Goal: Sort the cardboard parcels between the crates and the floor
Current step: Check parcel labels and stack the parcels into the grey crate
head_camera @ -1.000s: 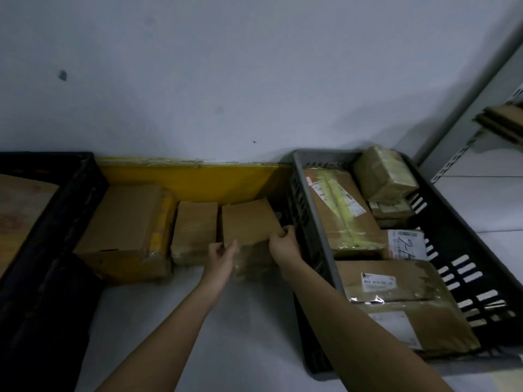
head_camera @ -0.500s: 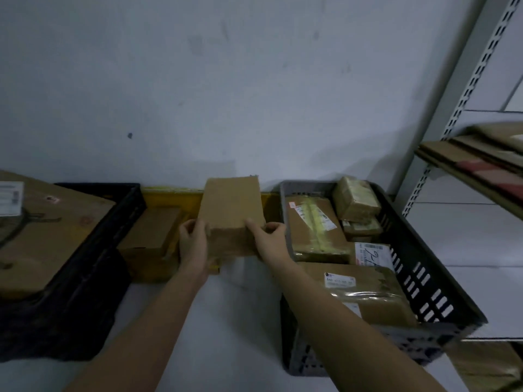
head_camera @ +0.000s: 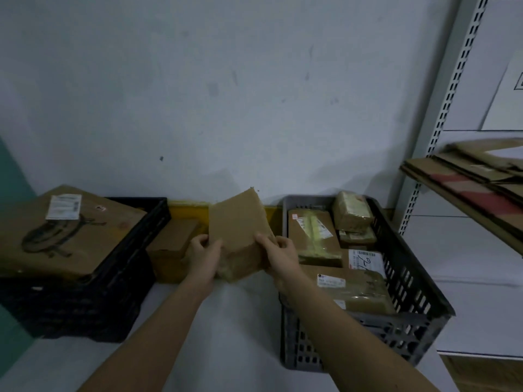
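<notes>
**While both hands grip it, a plain parcel stands tilted between the two crates**

Held above the floor (head_camera: 243, 321) in the gap between the crates, the cardboard parcel (head_camera: 240, 230) is clasped from both sides: the left hand (head_camera: 205, 257) curls round its lower left edge, and the right hand (head_camera: 280, 254) pinches its lower right edge with thumb on the front face. Its long axis runs up and down, leaning so that the top corner points up and to the right, toward the wall (head_camera: 226, 94). Its broad plain face is turned toward the camera, and the lower end is crumpled and sits lowest, just between the two wrists.

To the left stands the black crate (head_camera: 113, 301), with a large flat box (head_camera: 70, 236) lying across its top, a white label near its far edge. Just right of that crate, on the floor against the yellow strip (head_camera: 186, 210) at the foot of the wall, sits another brown parcel (head_camera: 172, 250), partly hidden by the left hand.

To the right stands the grey crate (head_camera: 410, 329), packed with several taped parcels (head_camera: 311, 236); a few bear white labels. Beyond it rises a slotted shelf upright (head_camera: 452, 108), and flattened cardboard sheets (head_camera: 475, 182) lie on a shelf at the right edge.
</notes>
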The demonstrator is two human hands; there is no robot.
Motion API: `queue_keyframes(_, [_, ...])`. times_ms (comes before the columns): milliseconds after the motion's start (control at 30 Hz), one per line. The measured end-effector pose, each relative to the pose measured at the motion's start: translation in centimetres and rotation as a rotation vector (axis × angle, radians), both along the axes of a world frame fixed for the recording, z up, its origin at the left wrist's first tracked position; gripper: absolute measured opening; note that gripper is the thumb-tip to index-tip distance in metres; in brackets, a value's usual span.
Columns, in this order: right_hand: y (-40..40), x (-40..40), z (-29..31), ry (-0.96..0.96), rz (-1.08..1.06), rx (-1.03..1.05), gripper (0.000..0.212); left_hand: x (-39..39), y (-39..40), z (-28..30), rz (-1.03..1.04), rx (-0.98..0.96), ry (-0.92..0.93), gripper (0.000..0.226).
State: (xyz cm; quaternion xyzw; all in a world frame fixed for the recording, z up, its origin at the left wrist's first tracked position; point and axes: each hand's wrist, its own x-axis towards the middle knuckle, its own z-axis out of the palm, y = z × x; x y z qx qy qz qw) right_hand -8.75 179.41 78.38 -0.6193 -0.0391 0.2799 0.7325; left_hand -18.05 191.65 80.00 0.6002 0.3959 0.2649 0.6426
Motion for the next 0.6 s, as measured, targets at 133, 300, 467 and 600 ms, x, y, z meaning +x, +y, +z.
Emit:
queue_keyframes(133, [-0.9,-0.4,0.9,-0.286,-0.009,-0.168,0.083,0.2,-0.7,2.2,-0.062,0.227,0.001,0.049])
queue_keyframes(300, [-1.4,-2.2,1.0,-0.75,-0.012,-0.284,0.085,1.4,-3.3,5.0,-0.172,0.203,-0.12,0.04])
queue_keyframes(467, [-2.6,-3.0,1.6,-1.419,-0.224,-0.469,0.067,1.1,-4.3,6.1,-0.184,-0.051,-0.18,0.038])
queue_keyframes(600, [-3.4,-3.4,1.4,-1.896,-0.137,-0.506,0.064,1.0,-4.0,6.6,-0.298,-0.216,-0.21,0.049])
